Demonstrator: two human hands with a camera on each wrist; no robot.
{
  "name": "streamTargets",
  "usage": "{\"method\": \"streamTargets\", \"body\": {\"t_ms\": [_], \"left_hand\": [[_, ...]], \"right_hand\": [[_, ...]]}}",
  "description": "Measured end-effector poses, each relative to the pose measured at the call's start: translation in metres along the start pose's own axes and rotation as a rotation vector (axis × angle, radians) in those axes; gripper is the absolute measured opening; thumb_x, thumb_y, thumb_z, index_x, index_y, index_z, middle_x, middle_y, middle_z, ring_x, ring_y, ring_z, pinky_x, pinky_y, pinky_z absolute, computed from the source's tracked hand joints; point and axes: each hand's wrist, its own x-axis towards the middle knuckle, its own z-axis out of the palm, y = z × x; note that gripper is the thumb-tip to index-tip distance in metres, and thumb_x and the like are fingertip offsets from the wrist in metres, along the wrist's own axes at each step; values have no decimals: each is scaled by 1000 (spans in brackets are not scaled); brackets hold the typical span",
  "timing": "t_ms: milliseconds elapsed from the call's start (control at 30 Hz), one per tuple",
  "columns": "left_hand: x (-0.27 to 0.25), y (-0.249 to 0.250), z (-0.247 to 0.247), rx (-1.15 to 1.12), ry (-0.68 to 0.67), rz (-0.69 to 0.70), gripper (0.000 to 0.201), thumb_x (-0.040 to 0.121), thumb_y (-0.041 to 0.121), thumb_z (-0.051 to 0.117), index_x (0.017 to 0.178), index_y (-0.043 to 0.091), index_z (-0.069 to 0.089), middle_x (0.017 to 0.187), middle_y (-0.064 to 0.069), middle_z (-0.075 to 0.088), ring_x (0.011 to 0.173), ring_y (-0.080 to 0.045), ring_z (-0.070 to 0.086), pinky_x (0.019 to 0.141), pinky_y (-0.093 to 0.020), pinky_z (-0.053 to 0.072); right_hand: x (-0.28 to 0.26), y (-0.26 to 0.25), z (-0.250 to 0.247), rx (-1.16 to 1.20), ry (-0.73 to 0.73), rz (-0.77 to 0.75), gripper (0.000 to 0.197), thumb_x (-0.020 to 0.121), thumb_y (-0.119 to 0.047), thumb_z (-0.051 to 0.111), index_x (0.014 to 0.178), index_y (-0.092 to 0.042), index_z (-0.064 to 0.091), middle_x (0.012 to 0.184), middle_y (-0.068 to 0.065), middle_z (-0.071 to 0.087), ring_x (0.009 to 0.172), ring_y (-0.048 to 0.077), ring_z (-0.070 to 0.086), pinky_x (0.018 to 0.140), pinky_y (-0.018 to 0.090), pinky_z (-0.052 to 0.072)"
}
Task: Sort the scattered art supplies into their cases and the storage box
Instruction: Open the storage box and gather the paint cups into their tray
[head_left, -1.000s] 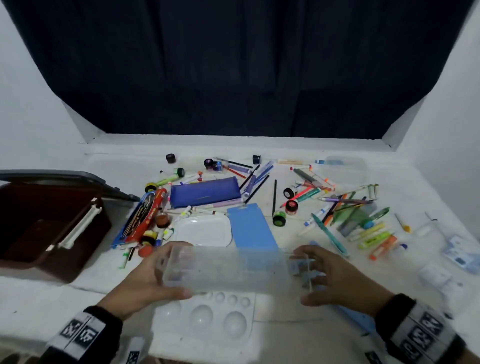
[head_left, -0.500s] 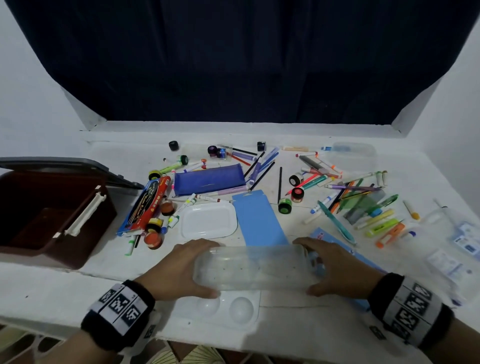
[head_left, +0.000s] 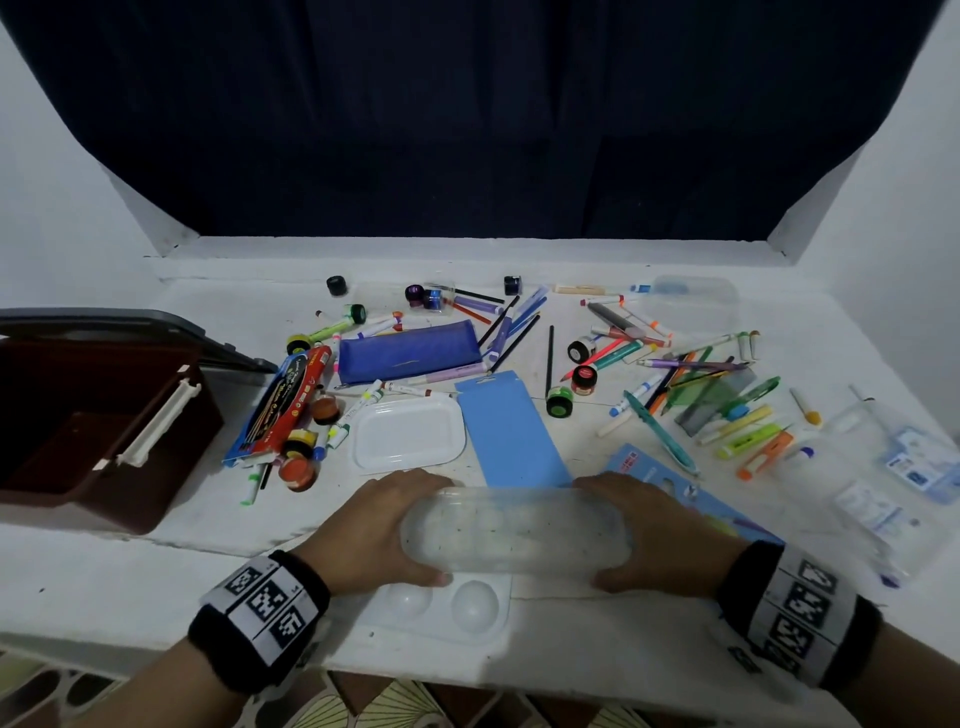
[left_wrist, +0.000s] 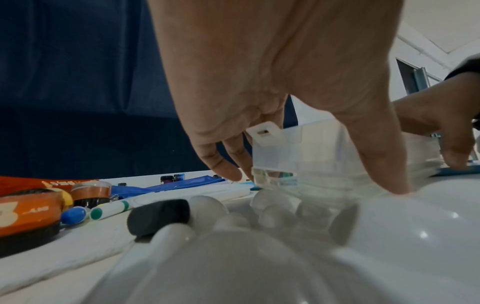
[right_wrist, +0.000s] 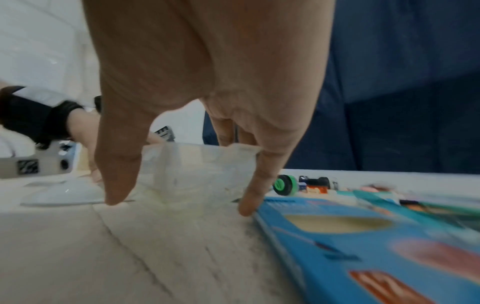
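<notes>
both hands hold a clear plastic pencil case (head_left: 517, 530) by its ends, low over the white surface (head_left: 104, 587) at the near edge. the left hand (head_left: 371, 530) curls thumb and fingers round the left end, above a white paint palette (head_left: 452, 608); the right hand (head_left: 662, 535) clasps the right end, beside a blue card package (right_wrist: 363, 242) with a red patch printed "12". the brown storage box (head_left: 98, 431) stands open at far left. the writing on the red-and-blue pencil box (head_left: 280, 405) is too small to read.
</notes>
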Motion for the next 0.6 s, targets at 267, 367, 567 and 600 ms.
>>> {"method": "streamTargets", "body": {"t_ms": [267,367,567,600], "left_hand": [[-8,3,2,163,-2,-11,109,63,69,78,153,43,22,140,23,38,126,1,39,106,-21,34],[-28,-6,0,63,67,-83,110,67,64,80,155,41,19,143,27,34,127,5,37,104,-13,34],[-72,-21,3,306,-45,12,81,89,78,39,155,33,28,161,18,23,150,-4,14,118,-22,12],[-75,-26,6,367,-97,20,80,91,79,34,157,33,24,163,19,15,152,-3,4,119,-26,7]], "right_hand": [[4,-26,4,-200,76,-28,91,72,-58,72,147,-25,30,139,-8,42,122,15,40,103,33,39],[-2,-17,-3,-158,92,-2,93,70,-60,75,147,-30,31,144,-13,40,130,11,37,109,30,34],[-16,-4,-11,45,94,12,90,62,-59,84,138,-37,42,132,-23,46,120,-1,42,97,15,30],[-17,-2,-11,51,92,3,90,62,-59,84,137,-37,42,132,-24,45,120,-2,42,97,15,29]]}}
